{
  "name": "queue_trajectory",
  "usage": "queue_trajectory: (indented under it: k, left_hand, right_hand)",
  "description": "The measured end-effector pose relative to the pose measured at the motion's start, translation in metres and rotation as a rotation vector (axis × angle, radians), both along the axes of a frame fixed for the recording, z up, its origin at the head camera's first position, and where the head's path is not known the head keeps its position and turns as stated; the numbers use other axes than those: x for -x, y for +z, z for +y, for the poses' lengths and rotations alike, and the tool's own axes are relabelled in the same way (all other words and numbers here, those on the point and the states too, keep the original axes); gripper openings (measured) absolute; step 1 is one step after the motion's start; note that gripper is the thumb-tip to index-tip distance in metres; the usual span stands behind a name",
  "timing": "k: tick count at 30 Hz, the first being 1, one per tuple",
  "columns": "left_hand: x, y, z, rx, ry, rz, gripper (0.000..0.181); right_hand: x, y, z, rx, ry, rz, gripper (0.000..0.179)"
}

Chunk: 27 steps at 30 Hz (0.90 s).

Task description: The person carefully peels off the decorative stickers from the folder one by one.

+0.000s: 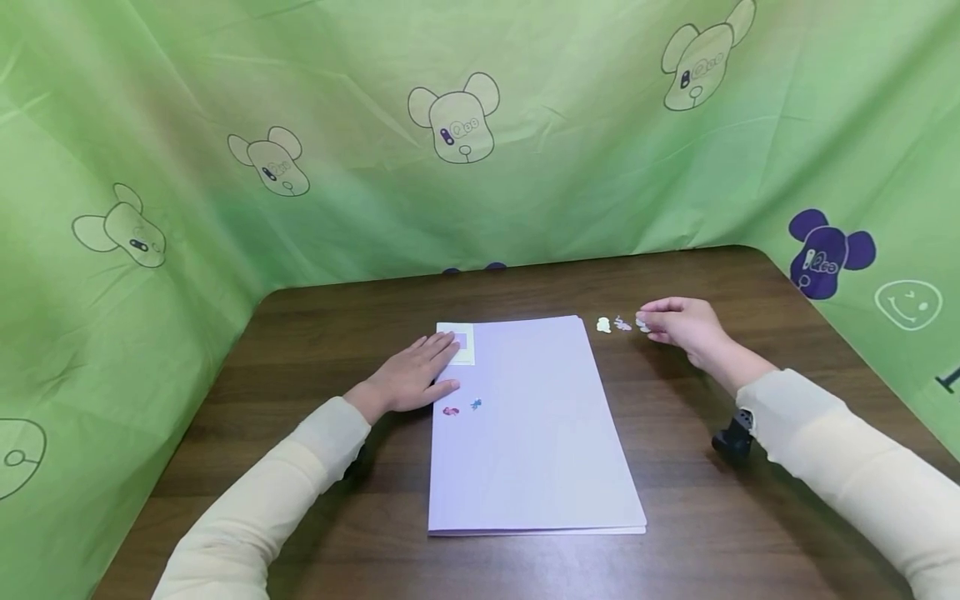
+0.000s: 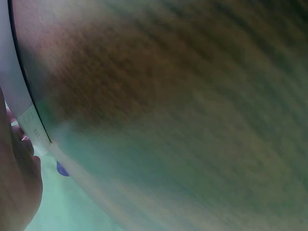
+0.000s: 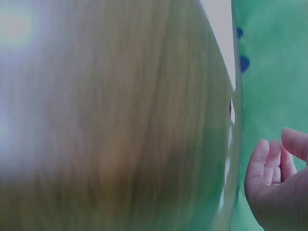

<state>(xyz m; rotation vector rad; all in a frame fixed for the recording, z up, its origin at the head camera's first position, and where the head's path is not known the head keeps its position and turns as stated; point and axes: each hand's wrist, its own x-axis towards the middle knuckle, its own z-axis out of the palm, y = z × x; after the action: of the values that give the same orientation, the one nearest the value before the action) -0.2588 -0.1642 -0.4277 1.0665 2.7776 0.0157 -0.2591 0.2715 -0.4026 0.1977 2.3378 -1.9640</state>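
Observation:
A large pale lilac folder point(image 1: 536, 442) lies on the wooden table, with a light label point(image 1: 464, 357) at its upper left corner. My left hand point(image 1: 411, 375) rests flat with spread fingers on the folder's left edge, covering part of that label. Just below the thumb are a small pink figure sticker point(image 1: 451, 411) and a blue one point(image 1: 476, 404). To the folder's right, my right hand point(image 1: 686, 327) pinches at a small white cutout point(image 1: 642, 326) with thumb and forefinger. Left of those fingertips lie another white cutout point(image 1: 603, 325) and a greyish one point(image 1: 622, 323).
The brown table point(image 1: 322, 333) reaches back to a green curtain point(image 1: 360, 200) printed with bear heads. A black device point(image 1: 733, 435) sits under the right wrist. In the right wrist view, several white slivers point(image 3: 227, 166) line the far part of the table.

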Motion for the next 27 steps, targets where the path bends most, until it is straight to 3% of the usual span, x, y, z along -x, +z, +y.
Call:
queue_trajectory:
  k: [7,18,27]
  left_hand:
    - [0.0,0.001,0.0,-0.009,-0.001,-0.005,0.076]
    - [0.0,0.0,0.0,0.001,0.007,0.004,0.076]
    - [0.001,0.0,0.0,0.003,0.0,0.007,0.076]
  right_hand:
    - [-0.011,0.003,-0.034,0.02,0.041,0.0,0.035]
    - [-0.027,-0.001,-0.078,0.059,0.107,-0.038,0.039]
    - [-0.041,-0.005,-0.111,0.048,0.165,-0.017,0.033]
